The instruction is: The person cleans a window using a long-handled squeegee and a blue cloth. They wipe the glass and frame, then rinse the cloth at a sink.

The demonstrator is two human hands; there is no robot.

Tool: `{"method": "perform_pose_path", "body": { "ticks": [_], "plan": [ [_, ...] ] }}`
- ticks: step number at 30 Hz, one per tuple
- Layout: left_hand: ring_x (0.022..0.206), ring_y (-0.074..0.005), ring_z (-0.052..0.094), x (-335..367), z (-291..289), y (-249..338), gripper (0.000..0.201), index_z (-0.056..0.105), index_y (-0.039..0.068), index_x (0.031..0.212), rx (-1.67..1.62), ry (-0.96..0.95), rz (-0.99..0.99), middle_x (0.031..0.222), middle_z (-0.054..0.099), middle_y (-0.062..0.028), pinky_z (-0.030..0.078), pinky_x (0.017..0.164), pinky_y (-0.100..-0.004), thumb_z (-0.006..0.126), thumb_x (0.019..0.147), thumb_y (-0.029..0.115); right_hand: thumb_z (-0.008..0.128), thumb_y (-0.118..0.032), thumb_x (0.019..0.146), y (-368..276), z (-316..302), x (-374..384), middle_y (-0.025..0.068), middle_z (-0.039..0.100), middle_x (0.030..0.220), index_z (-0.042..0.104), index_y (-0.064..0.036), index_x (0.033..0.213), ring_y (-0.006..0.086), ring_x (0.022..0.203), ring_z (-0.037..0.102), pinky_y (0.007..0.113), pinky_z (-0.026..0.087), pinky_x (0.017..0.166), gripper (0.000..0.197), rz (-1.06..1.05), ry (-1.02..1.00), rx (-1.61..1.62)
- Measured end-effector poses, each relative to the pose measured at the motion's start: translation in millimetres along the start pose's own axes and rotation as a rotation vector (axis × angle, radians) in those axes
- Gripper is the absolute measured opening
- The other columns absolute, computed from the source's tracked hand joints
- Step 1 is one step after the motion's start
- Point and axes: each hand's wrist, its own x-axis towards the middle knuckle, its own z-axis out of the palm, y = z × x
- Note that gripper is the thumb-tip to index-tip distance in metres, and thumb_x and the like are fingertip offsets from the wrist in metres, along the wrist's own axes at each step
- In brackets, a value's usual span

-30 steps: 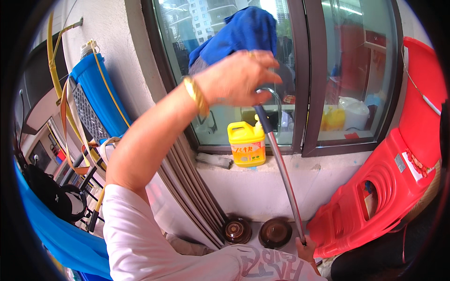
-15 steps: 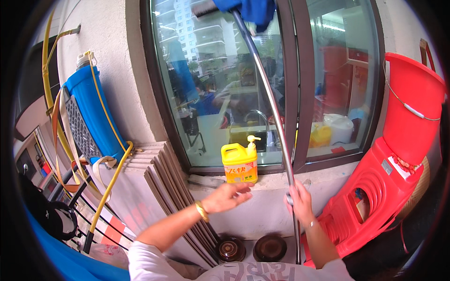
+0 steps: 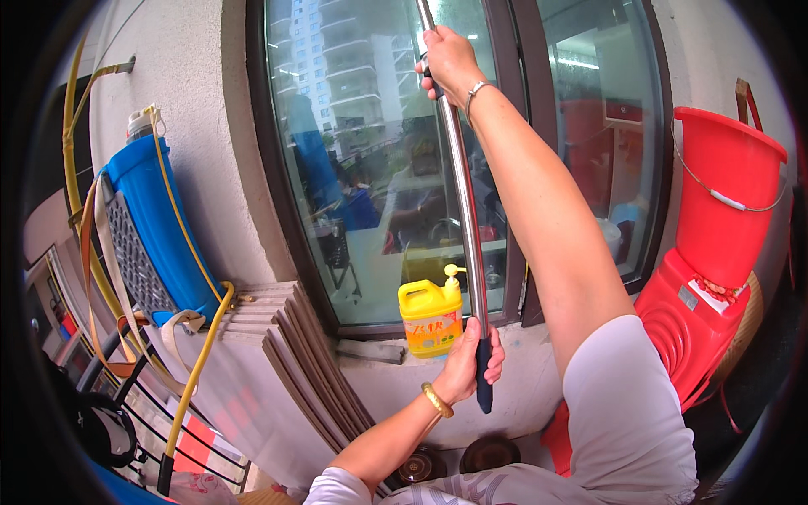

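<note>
A long metal pole [image 3: 468,210] slants upward in front of the glass window [image 3: 379,244], its top end out of the frame. My right hand [image 3: 452,63] is closed around it high up, beside a dark collar, with the arm stretched out. Low down, my left hand [image 3: 471,360] wraps the pole near its black end grip [image 3: 485,387]. Just behind the left hand, a yellow pump jug [image 3: 431,316] stands upright on the window ledge [image 3: 513,349]. Whatever is fixed to the pole's top does not show now.
Stacked grey boards [image 3: 303,362] lean at the left, below a blue backpack sprayer [image 3: 160,227] with a yellow wand [image 3: 192,370]. At the right, a red bucket [image 3: 724,185] rests on a red plastic stool [image 3: 686,311]. Brown round lids [image 3: 490,454] lie below the ledge.
My right hand has slid far up the pole, and my left hand has gone from free to gripping its lower end. The pole has risen, taking its blue cloth head out of view.
</note>
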Motion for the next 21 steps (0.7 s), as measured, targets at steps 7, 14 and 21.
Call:
{"method": "perform_pose_path", "body": {
  "ticks": [7, 14, 21],
  "plan": [
    [0.049, -0.0147, 0.041, -98, -87, -51, 0.056, 0.044, 0.007, 0.084, 0.085, 0.131, -0.107, 0.061, 0.045, -0.0051, 0.038, 0.048, -0.0275, 0.034, 0.093, 0.061, 0.037, -0.030, 0.101, 80, 27, -88, 0.0051, 0.052, 0.061, 0.040, -0.0098, 0.097, 0.0120, 0.036, 0.045, 0.029, 0.040, 0.031, 0.021, -0.042, -0.038, 0.007],
    [0.058, -0.0158, 0.051, -240, -180, -189, 0.050, 0.053, 0.007, 0.077, 0.040, 0.521, -0.189, 0.068, 0.055, -0.0054, 0.044, 0.052, -0.0297, 0.042, 0.096, 0.052, 0.036, -0.033, 0.101, 164, 58, -308, 0.0010, 0.049, 0.068, 0.017, -0.0139, 0.147, 0.0079, 0.045, 0.044, 0.023, 0.041, 0.042, 0.054, 0.384, -0.110, 0.225],
    [0.050, -0.0147, 0.044, -197, -113, -110, 0.059, 0.049, 0.006, 0.071, 0.154, 0.522, -0.141, 0.057, 0.047, -0.0045, 0.037, 0.047, -0.0274, 0.034, 0.095, 0.058, 0.042, -0.036, 0.099, 118, 59, -217, 0.0002, 0.051, 0.060, 0.027, -0.0125, 0.144, 0.0083, 0.044, 0.048, 0.025, 0.041, 0.040, 0.053, 0.215, -0.070, 0.168]
  ]
}}
